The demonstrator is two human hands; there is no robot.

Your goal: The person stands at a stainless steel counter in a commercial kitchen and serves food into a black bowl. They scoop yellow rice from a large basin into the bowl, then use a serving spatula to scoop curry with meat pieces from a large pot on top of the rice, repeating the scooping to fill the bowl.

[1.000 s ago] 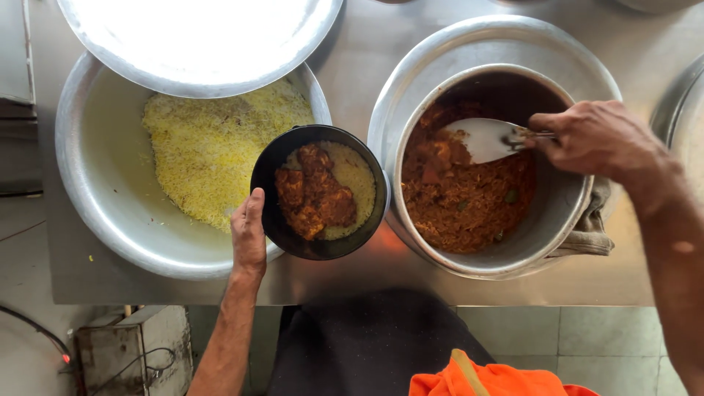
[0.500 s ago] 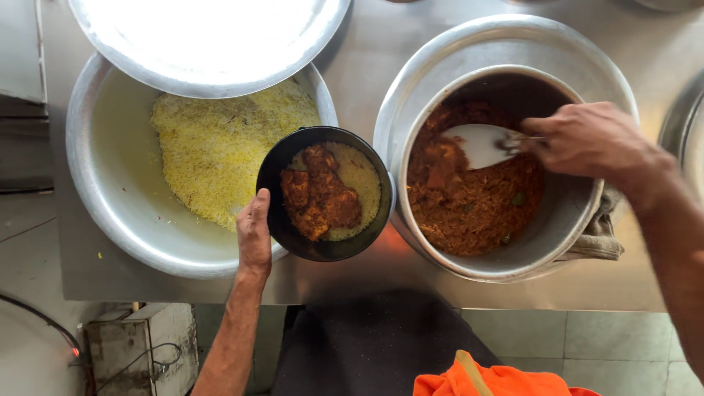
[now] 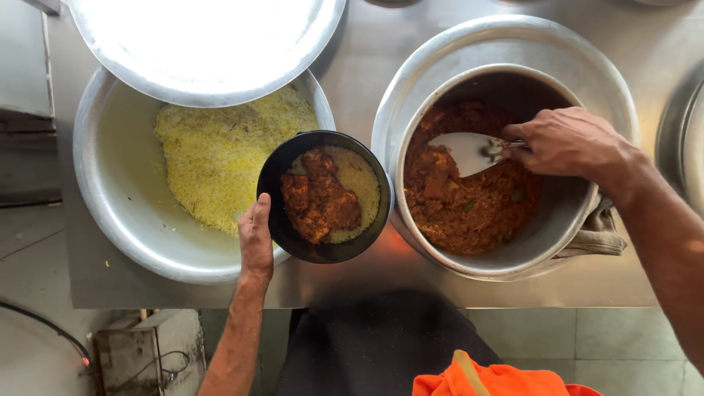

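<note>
My left hand (image 3: 256,238) grips the near rim of a black bowl (image 3: 279,172) that holds yellow rice topped with brown curry. The bowl hovers between two big metal pots. My right hand (image 3: 568,141) is shut on the handle of a flat metal ladle (image 3: 463,152), whose blade rests inside the right pot (image 3: 513,253) above the reddish-brown curry (image 3: 469,209). The left pot (image 3: 117,220) holds yellow rice (image 3: 213,158).
A round metal lid (image 3: 198,44) leans over the far part of the rice pot. Both pots stand on a steel counter (image 3: 352,290). A cloth (image 3: 598,235) is tucked at the curry pot's right side. Another metal vessel's rim (image 3: 678,125) shows at the right edge.
The ladle blade has shifted slightly within the curry pot. The black bowl stays held in the same place.
</note>
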